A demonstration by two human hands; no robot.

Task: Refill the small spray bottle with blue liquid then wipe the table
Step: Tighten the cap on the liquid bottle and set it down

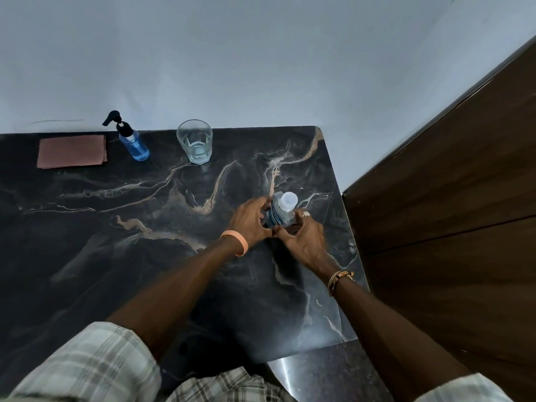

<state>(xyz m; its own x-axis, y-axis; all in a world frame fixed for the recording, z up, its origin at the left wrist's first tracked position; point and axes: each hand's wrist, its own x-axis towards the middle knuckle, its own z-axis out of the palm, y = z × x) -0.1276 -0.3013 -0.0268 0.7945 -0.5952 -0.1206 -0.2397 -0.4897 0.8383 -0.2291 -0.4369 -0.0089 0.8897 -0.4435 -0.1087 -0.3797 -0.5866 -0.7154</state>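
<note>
Both your left hand [249, 220] and right hand [304, 240] curl fingers [261, 202] round the capped bottle [282, 213] right of centre, probably light, slippery plastic: grip its middle.

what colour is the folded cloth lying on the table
Plain reddish brown; the cloth shows in the head view, at the table's far left.

Capped bottle [282, 211]: upright near the table's right edge; white cap on, blue label.
Left hand [249, 220]: fingers curled round the bottle's left side.
Right hand [304, 239]: grips its right side; ring on one finger.
Small spray bottle [133, 145]: far edge, black pump head, blue liquid inside.
Glass [197, 143]: right of it, apart; clear liquid low.
Cloth [72, 151]: brown, folded flat, left of the spray bottle.
Table [116, 227]: dark marble, pale veins.
</note>
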